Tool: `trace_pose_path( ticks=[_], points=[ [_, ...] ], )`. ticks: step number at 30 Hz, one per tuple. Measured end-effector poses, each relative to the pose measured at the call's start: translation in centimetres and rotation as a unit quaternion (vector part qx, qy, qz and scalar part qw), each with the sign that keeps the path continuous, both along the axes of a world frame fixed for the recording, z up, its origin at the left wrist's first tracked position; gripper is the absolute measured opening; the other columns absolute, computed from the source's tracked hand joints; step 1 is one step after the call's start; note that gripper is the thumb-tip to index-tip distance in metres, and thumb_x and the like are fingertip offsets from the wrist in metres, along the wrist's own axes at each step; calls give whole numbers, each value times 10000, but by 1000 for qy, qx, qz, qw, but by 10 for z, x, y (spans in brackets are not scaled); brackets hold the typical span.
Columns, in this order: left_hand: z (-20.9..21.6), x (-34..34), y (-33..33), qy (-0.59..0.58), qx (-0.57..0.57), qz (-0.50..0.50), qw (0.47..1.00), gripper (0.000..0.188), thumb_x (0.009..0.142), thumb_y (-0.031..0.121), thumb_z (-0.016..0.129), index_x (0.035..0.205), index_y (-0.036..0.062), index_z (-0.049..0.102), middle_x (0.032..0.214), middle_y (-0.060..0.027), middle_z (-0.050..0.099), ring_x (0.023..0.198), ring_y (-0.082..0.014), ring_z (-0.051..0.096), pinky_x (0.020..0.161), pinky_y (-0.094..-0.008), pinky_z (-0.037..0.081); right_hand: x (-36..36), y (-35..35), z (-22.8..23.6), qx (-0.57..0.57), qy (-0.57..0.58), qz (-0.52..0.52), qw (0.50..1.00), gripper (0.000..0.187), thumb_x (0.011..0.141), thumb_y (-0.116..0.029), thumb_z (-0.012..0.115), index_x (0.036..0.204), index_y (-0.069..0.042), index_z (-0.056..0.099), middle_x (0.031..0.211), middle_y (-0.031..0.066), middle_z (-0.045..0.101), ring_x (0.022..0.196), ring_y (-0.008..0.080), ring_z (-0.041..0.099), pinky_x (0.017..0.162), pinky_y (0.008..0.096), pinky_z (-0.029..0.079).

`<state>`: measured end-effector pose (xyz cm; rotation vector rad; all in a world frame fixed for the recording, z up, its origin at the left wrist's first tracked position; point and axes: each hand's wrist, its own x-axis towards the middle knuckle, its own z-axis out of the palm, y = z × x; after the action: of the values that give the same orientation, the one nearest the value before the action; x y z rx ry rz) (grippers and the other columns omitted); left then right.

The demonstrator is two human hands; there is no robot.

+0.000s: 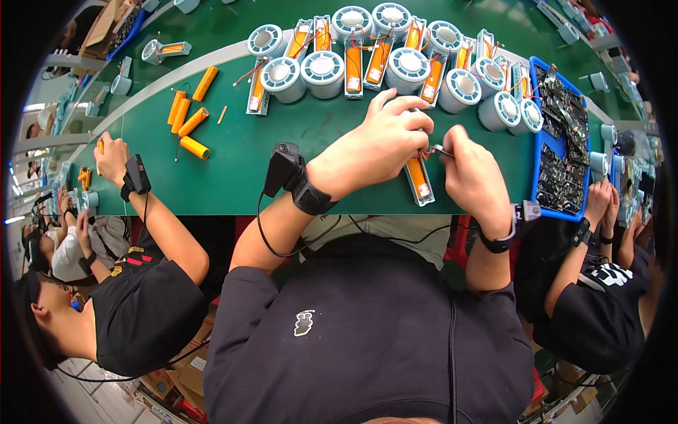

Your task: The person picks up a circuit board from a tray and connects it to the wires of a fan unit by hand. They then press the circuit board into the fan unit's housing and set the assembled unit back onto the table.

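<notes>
A light-blue housing with an orange battery in its long slot lies on the green table right in front of me. My left hand is curled over its far end, hiding that part under the fingers. Beside it my right hand pinches a small dark, thin piece whose kind I cannot make out. Thin red and dark wires show between the two hands. Beyond my hands stand several similar light-blue housings with round vented heads, orange batteries and loose wires.
Several loose orange batteries lie to the left on the green table. A blue tray full of dark circuit boards stands at the right. A co-worker's hand is at the left; another person works beyond the tray.
</notes>
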<state>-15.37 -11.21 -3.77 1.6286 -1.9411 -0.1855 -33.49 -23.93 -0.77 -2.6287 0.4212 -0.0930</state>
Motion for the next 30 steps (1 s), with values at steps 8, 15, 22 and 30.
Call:
trace_pose_path(
  ticks=[8, 15, 22, 30],
  points=[
    [1, -4, 1, 59, -42, 52, 996, 54, 879, 55, 706, 871, 73, 656, 1186, -38, 644, 1388, -310, 483, 1149, -653, 328, 6, 27, -25, 278, -143, -152, 938, 201, 1005, -53, 559, 1188, 28, 562, 966, 170, 667, 834, 295, 666, 737, 401, 507],
    [9, -10, 2, -13, -13, 86, 996, 37, 886, 39, 672, 861, 33, 646, 1238, -68, 652, 1356, -348, 518, 1143, -626, 365, -4, 30, -15, 268, -90, -121, 952, 231, 1031, -74, 542, 1229, 34, 586, 989, 184, 611, 824, 334, 606, 754, 397, 488],
    [27, -26, 8, -94, 21, 133, 986, 86, 840, 33, 666, 914, 2, 698, 1273, -104, 652, 1338, -365, 535, 1087, -597, 460, -8, 28, -30, 217, -168, -109, 955, 233, 1003, -69, 584, 1207, 42, 598, 955, 178, 607, 821, 343, 595, 752, 400, 488],
    [28, -29, 22, -216, 28, 115, 969, 184, 803, 56, 687, 967, -11, 736, 1323, -105, 627, 1360, -385, 502, 1052, -570, 490, -8, 26, -29, 185, -188, -105, 959, 261, 940, -28, 649, 1193, 35, 629, 1022, 168, 657, 893, 314, 643, 802, 370, 515]
  ],
)
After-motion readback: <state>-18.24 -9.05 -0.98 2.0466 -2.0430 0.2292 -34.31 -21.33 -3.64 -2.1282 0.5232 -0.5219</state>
